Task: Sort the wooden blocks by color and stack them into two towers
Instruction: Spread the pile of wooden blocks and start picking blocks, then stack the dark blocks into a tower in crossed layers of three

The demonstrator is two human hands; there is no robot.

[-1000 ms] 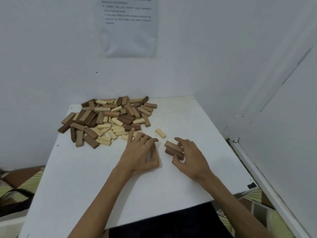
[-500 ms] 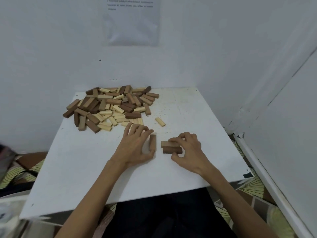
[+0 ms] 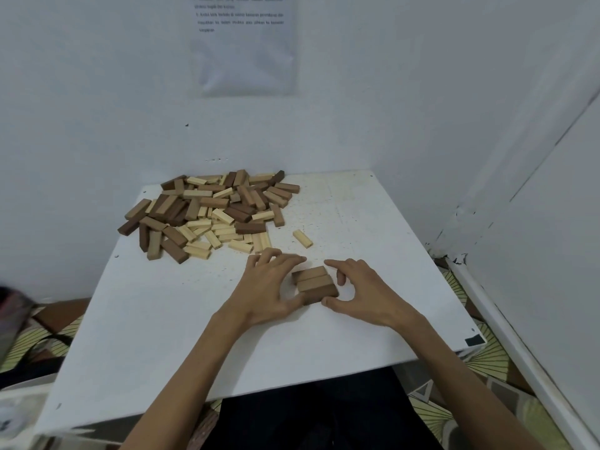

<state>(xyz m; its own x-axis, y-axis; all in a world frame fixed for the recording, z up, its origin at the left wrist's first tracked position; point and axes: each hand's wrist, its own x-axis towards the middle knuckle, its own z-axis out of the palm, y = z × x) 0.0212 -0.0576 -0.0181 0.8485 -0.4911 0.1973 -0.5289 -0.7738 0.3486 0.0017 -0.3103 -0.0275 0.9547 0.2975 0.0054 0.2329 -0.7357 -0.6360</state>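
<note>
Two hands square up the first course of a brown tower on a white table (image 3: 373,222), as I watch remotely through the head camera. The left hand (image 3: 269,287) cups the left end of a row of three brown blocks (image 3: 314,282), its fingers curved over the far side and its thumb against the near face. The right hand (image 3: 367,292) is half open and brackets the right end, with its thumb tip on the near corner and a curled finger at the end face. The row lies flat near the table's middle, between the two hands. The mixed pile (image 3: 211,212) of dark and pale blocks sits well apart at the far left, and a lone pale block (image 3: 302,238) lies just beyond the fingertips. My worry is uneven pressure: squeezing harder from one side could skew the row or leave gaps, and every later layer would inherit that lean. A sleeveless forearm sweeping back to the pile could also clip the base. A plastic-covered sheet (image 3: 243,47) on the wall carries a few printed lines, too blurred for me to read. I see no brand or label on the blocks.
</note>
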